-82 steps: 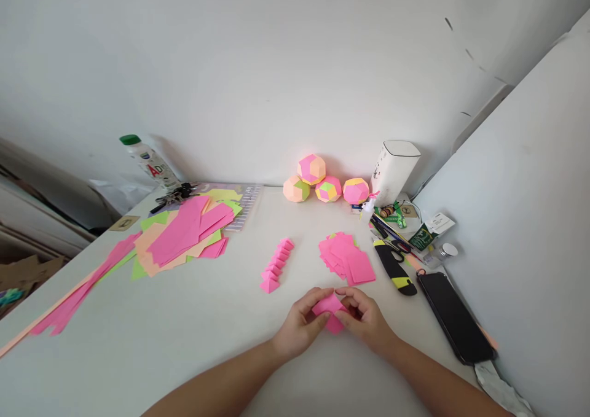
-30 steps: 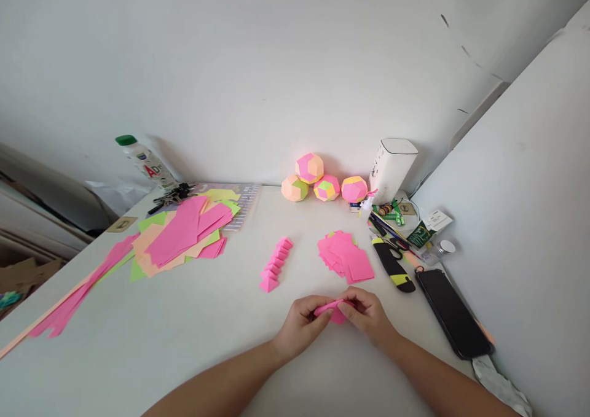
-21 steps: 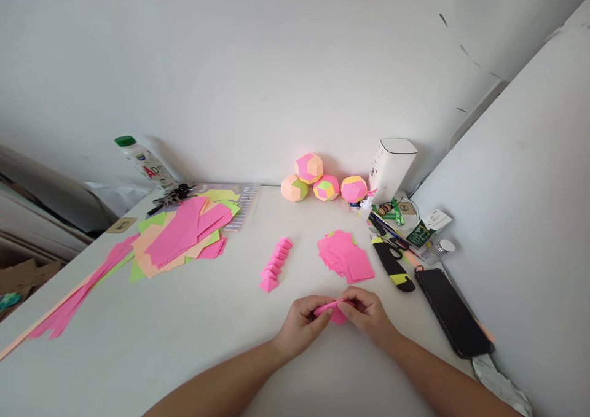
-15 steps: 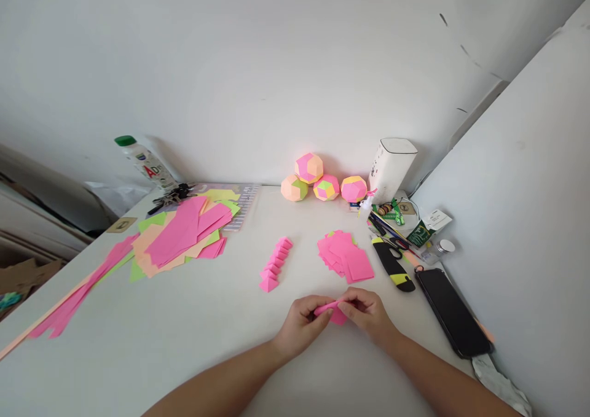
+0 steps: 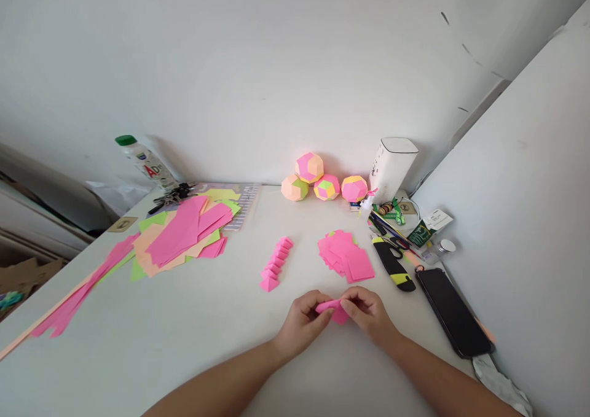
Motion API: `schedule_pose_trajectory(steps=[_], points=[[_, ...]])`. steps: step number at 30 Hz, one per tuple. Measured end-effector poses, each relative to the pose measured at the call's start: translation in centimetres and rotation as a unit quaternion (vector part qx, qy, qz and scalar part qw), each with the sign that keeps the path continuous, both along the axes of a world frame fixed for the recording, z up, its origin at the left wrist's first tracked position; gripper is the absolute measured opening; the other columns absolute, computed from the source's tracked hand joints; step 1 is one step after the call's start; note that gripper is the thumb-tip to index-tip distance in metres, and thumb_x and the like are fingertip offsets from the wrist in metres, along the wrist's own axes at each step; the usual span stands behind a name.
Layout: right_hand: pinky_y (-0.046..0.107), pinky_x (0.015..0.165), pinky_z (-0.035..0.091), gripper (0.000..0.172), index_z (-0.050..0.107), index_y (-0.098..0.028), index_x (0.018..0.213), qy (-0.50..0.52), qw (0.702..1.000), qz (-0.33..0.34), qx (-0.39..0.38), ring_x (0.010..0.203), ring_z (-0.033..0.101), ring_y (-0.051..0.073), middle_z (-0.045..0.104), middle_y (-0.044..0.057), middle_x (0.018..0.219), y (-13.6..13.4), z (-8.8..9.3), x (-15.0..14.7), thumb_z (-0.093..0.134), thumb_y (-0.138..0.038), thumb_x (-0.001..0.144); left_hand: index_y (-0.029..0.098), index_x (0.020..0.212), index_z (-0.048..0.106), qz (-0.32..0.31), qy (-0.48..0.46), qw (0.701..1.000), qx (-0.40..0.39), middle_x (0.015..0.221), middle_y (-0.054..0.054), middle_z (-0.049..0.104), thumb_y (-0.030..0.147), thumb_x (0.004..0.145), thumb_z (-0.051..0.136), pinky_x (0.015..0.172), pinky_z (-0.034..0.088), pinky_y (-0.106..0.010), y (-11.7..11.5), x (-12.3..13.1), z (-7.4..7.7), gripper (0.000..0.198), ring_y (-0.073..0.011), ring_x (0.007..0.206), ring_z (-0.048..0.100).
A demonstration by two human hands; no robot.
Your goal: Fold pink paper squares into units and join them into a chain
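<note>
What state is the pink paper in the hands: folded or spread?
Folded: the pink paper shows a doubled edge, pinched between the left hand and right hand.

Both hands, left hand [image 5: 302,323] and right hand [image 5: 369,314], pinch a folded pink paper [image 5: 332,309] low over the white worktop [image 5: 207,331].

Paper squares [image 5: 345,256] behind folded paper [image 5: 334,309], phone [image 5: 454,312] right

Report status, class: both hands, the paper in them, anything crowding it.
Hands: left hand and right hand both pinch the pink paper. Paper partly folded, low over the table. Nothing crowding: pink squares and folded row lie apart, farther back.
</note>
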State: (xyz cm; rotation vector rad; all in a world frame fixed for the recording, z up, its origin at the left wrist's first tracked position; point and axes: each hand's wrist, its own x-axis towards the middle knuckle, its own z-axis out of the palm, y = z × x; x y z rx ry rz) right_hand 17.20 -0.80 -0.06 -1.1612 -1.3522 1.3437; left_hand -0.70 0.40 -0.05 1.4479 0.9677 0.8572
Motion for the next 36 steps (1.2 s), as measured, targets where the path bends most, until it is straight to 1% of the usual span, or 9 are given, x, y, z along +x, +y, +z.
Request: schedule_pose_trajectory(steps=[3,6,8,11,14,19,24,28,36], points=[[0.024,0.055,0.041,0.019,0.058,-0.017,0.076,-0.003,1.000,0.010,0.001,0.059,0.049,0.013,0.054,-0.001,0.066,-0.2,-0.1,-0.2,0.059,-0.035,0.082,0.014,0.081,0.064,-0.002,-0.008,1.000,-0.025,0.071,-0.003,0.060,0.032,0.082,0.056,0.059,0.043,-0.024,0.0,0.0,-0.1,0.019,-0.0133,0.064,0.053],[0.024,0.054,0.042,0.018,0.058,-0.017,0.080,-0.012,1.000,0.020,0.006,0.059,0.051,0.013,0.056,0.000,0.067,-0.2,-0.1,-0.3,0.060,-0.035,0.081,0.014,0.082,0.065,-0.014,-0.003,1.000,-0.011,0.073,-0.004,0.061,0.029,0.081,0.057,0.062,0.043,-0.025,-0.1,0.0,0.0,0.017,-0.0142,0.067,0.054],[0.024,0.054,0.042,0.018,0.060,-0.017,0.078,-0.028,0.999,0.027,0.009,0.058,0.051,0.013,0.057,0.000,0.066,-0.1,-0.1,-0.3,0.060,-0.034,0.082,0.014,0.082,0.066,-0.011,0.003,1.000,0.003,0.073,-0.003,0.060,0.027,0.080,0.058,0.063,0.043,-0.025,0.0,0.0,0.0,0.015,-0.0141,0.067,0.054],[0.024,0.053,0.042,0.019,0.060,-0.016,0.076,-0.031,0.999,0.023,0.004,0.057,0.051,0.013,0.058,0.000,0.063,-0.1,0.0,-0.3,0.058,-0.034,0.083,0.015,0.084,0.064,0.011,-0.009,1.000,0.001,0.071,-0.002,0.058,0.028,0.079,0.060,0.059,0.041,-0.024,0.0,0.0,-0.2,0.015,-0.0127,0.065,0.051],[0.023,0.051,0.041,0.020,0.057,-0.017,0.076,-0.025,1.000,0.014,0.003,0.054,0.051,0.012,0.057,-0.001,0.062,-0.1,0.0,-0.3,0.057,-0.036,0.084,0.015,0.083,0.063,0.018,-0.030,0.999,-0.029,0.067,0.000,0.055,0.031,0.079,0.060,0.053,0.038,-0.022,0.1,0.0,-0.5,0.017,-0.0099,0.057,0.045],[0.026,0.059,0.047,0.022,0.066,-0.017,0.089,-0.062,0.996,0.031,0.048,0.065,0.059,0.016,0.066,0.003,0.073,-0.1,-0.1,-0.3,0.057,-0.036,0.083,0.013,0.080,0.064,-0.001,-0.040,0.998,-0.056,0.065,0.000,0.055,0.033,0.079,0.060,0.051,0.038,-0.021,0.2,0.0,-0.4,0.020,-0.0088,0.055,0.044],[0.026,0.059,0.048,0.025,0.071,-0.019,0.092,-0.089,0.994,0.032,0.062,0.065,0.061,0.017,0.069,0.004,0.073,-0.1,-0.1,-0.3,0.055,-0.036,0.085,0.013,0.082,0.061,0.012,-0.061,0.994,-0.093,0.062,0.001,0.055,0.037,0.077,0.064,0.048,0.038,-0.021,0.2,0.0,-0.9,0.024,-0.0082,0.051,0.044],[0.024,0.054,0.046,0.025,0.072,-0.018,0.092,-0.095,0.993,0.038,0.055,0.060,0.058,0.015,0.067,0.003,0.067,-0.2,-0.1,-0.3,0.056,-0.035,0.085,0.013,0.079,0.059,0.023,-0.073,0.992,-0.102,0.058,0.003,0.052,0.037,0.074,0.066,0.047,0.037,-0.019,0.1,0.1,-1.2,0.026,-0.0069,0.048,0.043],[0.023,0.047,0.035,0.023,0.072,-0.015,0.084,-0.091,0.993,0.054,0.053,0.050,0.045,0.011,0.057,-0.001,0.057,-0.1,0.0,-0.2,0.055,-0.031,0.085,0.013,0.071,0.056,0.022,-0.063,0.993,-0.095,0.053,0.005,0.048,0.038,0.074,0.066,0.045,0.034,-0.019,0.2,0.2,-0.9,0.027,-0.0063,0.046,0.042]])
